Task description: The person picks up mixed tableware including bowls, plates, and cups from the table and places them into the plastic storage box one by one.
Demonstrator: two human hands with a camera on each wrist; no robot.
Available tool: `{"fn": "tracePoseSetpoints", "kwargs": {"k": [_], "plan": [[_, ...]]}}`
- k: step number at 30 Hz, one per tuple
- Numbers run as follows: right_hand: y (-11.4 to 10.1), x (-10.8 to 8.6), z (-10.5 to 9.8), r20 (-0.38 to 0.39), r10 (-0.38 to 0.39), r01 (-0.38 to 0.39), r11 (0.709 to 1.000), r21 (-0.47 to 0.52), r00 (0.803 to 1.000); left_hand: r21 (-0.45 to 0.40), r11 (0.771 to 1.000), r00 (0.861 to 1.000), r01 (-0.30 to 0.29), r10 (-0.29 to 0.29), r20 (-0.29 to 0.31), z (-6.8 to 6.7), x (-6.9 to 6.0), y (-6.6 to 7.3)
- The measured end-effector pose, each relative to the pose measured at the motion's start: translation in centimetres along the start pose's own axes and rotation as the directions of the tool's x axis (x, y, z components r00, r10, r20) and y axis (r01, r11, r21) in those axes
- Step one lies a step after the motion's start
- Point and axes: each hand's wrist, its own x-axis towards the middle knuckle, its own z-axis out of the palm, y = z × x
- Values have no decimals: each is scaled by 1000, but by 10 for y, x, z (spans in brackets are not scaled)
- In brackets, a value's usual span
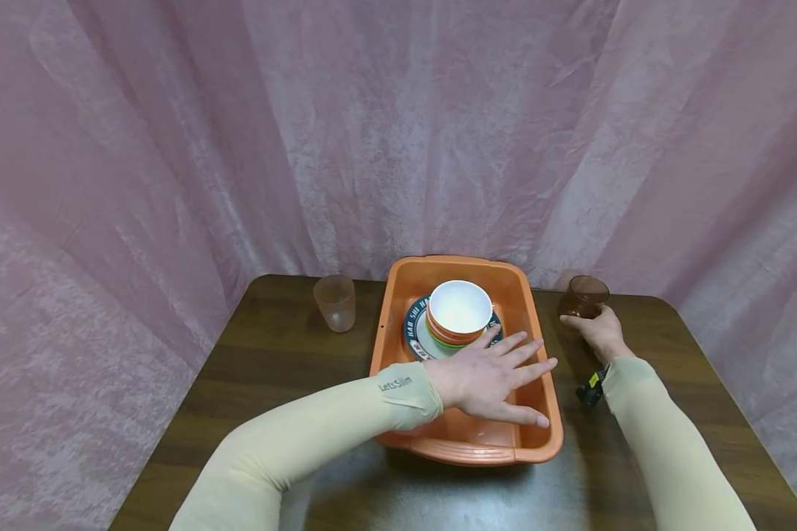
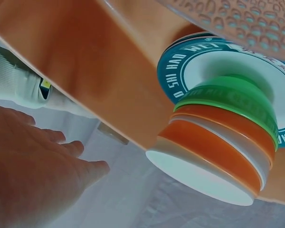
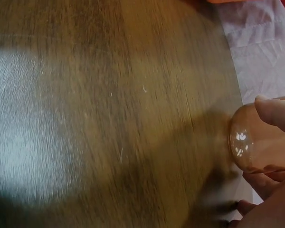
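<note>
At the right of the head view, my right hand (image 1: 598, 333) grips a brown see-through cup (image 1: 583, 295), thumb on one side and fingers on the other. The cup (image 3: 266, 137) shows its rounded base in the right wrist view. My left hand (image 1: 494, 377) hovers over an orange plastic basin (image 1: 465, 451) with fingers spread, holding nothing. Inside the basin stands a stack of bowls (image 1: 460, 304), white inside, with orange and green outsides (image 2: 228, 97). The stack rests on a dark-rimmed plate (image 2: 173, 71) with white lettering.
A clear tumbler (image 1: 336, 304) stands left of the basin on the dark wooden table (image 1: 266, 369). A clear, bumpy-textured object (image 2: 247, 23) crosses the top of the left wrist view; its kind is unclear. Pink curtains (image 1: 372, 147) hang behind the table.
</note>
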Motion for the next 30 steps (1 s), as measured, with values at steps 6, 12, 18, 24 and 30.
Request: {"fn": "tracePoseSetpoints", "kwargs": {"k": [6, 12, 18, 24, 30], "plan": [[1, -3, 1, -36, 42, -41, 999, 31, 998, -2, 1000, 1000, -3, 3, 10, 1, 1, 2], [5, -4, 2, -48, 55, -54, 998, 13, 997, -1, 1000, 1000, -5, 5, 7, 1, 1, 5], [6, -6, 1, -59, 55, -56, 998, -15, 997, -17, 1000, 1000, -2, 2, 5, 0, 0, 5], [9, -9, -2, -56, 50, -51, 999, -8, 997, -24, 1000, 1000, 3, -3, 3, 1, -1, 3], [4, -19, -6, -58, -12, 13, 1000, 18, 998, -28, 999, 1000, 15, -15, -2, 2, -4, 1]]}}
